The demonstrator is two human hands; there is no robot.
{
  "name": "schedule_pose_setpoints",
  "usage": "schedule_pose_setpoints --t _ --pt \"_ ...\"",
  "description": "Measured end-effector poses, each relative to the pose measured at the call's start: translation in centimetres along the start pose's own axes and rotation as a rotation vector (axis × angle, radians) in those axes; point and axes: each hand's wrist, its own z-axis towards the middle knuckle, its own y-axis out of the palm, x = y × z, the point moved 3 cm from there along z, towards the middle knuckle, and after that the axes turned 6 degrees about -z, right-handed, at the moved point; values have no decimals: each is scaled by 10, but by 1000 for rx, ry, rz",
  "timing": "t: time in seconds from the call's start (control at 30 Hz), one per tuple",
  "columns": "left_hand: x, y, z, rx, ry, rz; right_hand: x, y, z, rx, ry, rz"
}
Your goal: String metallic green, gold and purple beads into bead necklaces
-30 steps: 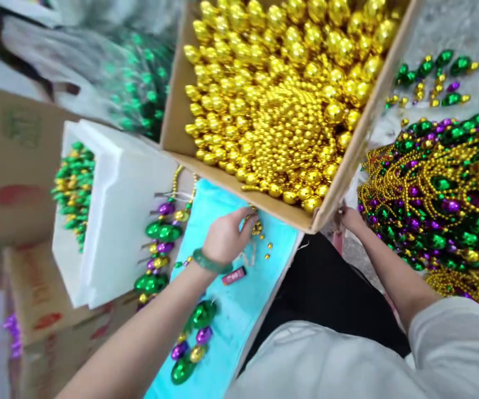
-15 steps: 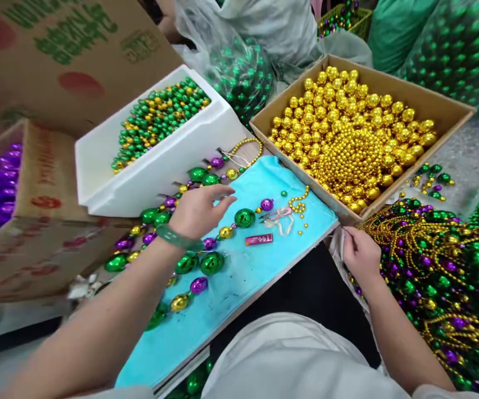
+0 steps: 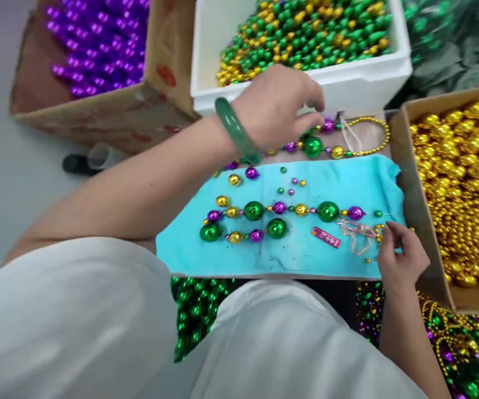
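My left hand, wearing a green bangle, hovers over the far edge of the blue cloth. Its thumb and fingers are apart, with nothing visible between them. Below it, a folded strand of green, gold and purple beads lies on the cloth. My right hand is at the cloth's right end, fingertips pinched beside small gold beads; what they hold is hidden. Left of it are scissors with white string and a small pink-red packet.
Beyond the cloth lie finished-looking bead strands with a gold bead loop. A white foam box holds green and gold beads. Cardboard boxes hold purple beads and gold beads. Multicoloured strands pile at the lower right.
The camera view has swung left, showing more of the purple bead box. My right hand has come from the cloth's near corner up to the small gold beads. My left hand is over the far strands.
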Motion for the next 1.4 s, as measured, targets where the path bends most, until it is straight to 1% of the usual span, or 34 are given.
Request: schedule_pose_setpoints --t 0.03,0.07,0.1,0.13,0.17,0.2,0.23,0.33,0.4,0.43,0.5,0.6,0.67,0.73,0.83,0.9,0.93,0.97,1.0,1.07,1.1,1.13,1.2,1.27,1.33,1.4 --pt "-15 -8 -16 17 -45 6 -9 7 3 -48 -36 26" --pt "-29 -12 -35 30 -94 5 -18 15 6 -101 -91 56" --pt "-41 -10 -57 41 -140 -3 -29 23 7 -155 -159 87" --pt "-50 -5 -81 64 -183 -14 -39 31 8 -208 -232 115" --pt "-57 6 -106 93 -210 -29 -49 39 8 -259 -302 139" --pt "-61 19 -131 133 -226 -50 -58 48 8 -311 -363 156" --pt "-62 35 -155 198 -250 -69 -65 56 7 -362 -411 161" --pt "-53 90 -216 279 -320 -197 -81 77 0 -526 -476 70" --pt "-42 122 -245 299 -342 -296 -90 87 -10 -652 -467 -48" --pt "-37 134 -255 304 -349 -333 -95 91 -16 -712 -449 -105" --pt "-29 152 -268 305 -347 -374 -103 99 -28 -808 -405 -205" --pt "-23 170 -272 330 -320 -368 -112 110 -40 -876 -311 -287" --pt "-18 180 -265 370 -280 -363 -114 115 -44 -871 -264 -290" --pt "-10 191 -252 394 -215 -362 -115 115 -44 -839 -237 -272" --pt "2 208 -228 349 -107 -333 -113 109 -43 -784 -203 -217" --pt "6 217 -215 297 -89 -310 -110 102 -44 -770 -187 -157" --pt "7 220 -210 274 -95 -302 -108 98 -45 -777 -147 -61" --pt "7 224 -207 253 -106 -299 -107 95 -46 -794 -75 94" --pt "7 226 -205 238 -119 -300 -105 92 -47 -812 27 302" --pt "5 231 -204 225 -139 -316 -104 85 -47 -833 273 768" --pt "3 233 -205 226 -147 -327 -104 82 -46 -832 378 961" --pt "2 234 -207 228 -154 -337 -104 78 -45 -827 445 1094" --pt "-2 236 -211 234 -164 -355 -105 68 -38 -799 521 1251" --pt "-6 238 -214 240 -169 -376 -105 58 -29 -764 555 1328" --pt "-9 239 -216 251 -171 -403 -104 47 -20 -755 572 1347" --pt "-11 241 -216 263 -167 -429 -104 37 -14 -761 557 1336"
